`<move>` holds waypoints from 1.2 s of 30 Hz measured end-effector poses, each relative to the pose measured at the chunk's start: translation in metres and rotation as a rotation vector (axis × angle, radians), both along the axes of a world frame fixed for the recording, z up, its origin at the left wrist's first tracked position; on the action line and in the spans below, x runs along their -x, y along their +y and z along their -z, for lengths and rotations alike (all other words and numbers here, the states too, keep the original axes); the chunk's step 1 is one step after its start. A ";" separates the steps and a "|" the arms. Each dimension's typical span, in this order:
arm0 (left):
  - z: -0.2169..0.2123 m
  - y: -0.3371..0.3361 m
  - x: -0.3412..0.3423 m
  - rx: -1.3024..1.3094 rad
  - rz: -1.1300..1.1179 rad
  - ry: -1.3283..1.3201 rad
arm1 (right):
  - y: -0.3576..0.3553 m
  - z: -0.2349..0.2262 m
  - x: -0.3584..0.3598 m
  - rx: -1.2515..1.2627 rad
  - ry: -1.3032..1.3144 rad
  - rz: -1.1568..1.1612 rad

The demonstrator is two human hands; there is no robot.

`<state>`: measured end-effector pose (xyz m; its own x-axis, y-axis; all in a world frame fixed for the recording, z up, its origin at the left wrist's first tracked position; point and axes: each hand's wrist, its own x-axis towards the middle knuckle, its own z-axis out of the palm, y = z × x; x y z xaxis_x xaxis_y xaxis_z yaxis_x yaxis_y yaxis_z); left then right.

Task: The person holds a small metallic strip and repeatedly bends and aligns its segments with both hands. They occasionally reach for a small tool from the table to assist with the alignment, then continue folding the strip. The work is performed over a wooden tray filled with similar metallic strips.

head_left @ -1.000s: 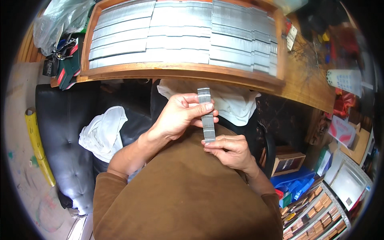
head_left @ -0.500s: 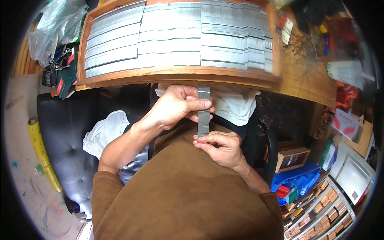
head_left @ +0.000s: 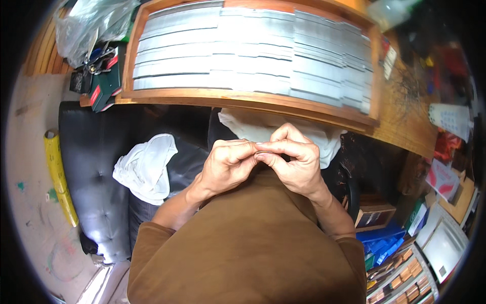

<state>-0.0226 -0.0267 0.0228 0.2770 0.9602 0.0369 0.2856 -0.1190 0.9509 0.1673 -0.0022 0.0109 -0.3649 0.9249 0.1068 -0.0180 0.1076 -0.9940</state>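
Observation:
My left hand [head_left: 229, 163] and my right hand [head_left: 293, 161] are pressed together in front of my chest, fingertips touching. Both pinch a thin grey metal strip [head_left: 261, 152], of which only a sliver shows between the fingers. Just beyond my hands stands a wooden tray [head_left: 243, 96] lined with rows of similar grey metal strips [head_left: 243, 55]. A white cloth [head_left: 263, 129] lies under the tray's near edge, behind my hands.
A black padded seat [head_left: 96, 172] with a crumpled white cloth [head_left: 147, 167] sits at left, beside a yellow roll [head_left: 58, 177] on the floor. A clear plastic bag [head_left: 86, 25] lies at top left. Boxes and a blue bin [head_left: 385, 243] crowd the right.
The strip was held upright and in full view between my hands. Now my hands have closed together over it, and the strip is almost hidden.

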 end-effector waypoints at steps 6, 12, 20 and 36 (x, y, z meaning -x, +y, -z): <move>0.012 -0.008 0.012 0.044 -0.046 -0.054 | 0.002 0.003 0.013 0.039 0.046 -0.051; 0.014 -0.010 0.013 0.083 -0.063 -0.050 | 0.002 0.005 0.016 0.008 -0.007 -0.040; 0.015 -0.004 0.011 0.059 -0.018 -0.054 | -0.007 0.021 0.022 -0.378 -0.070 0.113; 0.015 -0.003 0.015 0.049 -0.012 -0.061 | -0.006 0.003 0.017 -0.048 -0.044 0.020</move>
<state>-0.0372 -0.0301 0.0080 0.2641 0.9645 0.0062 0.2285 -0.0689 0.9711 0.1507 -0.0085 0.0076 -0.3520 0.9261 0.1356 0.0284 0.1554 -0.9874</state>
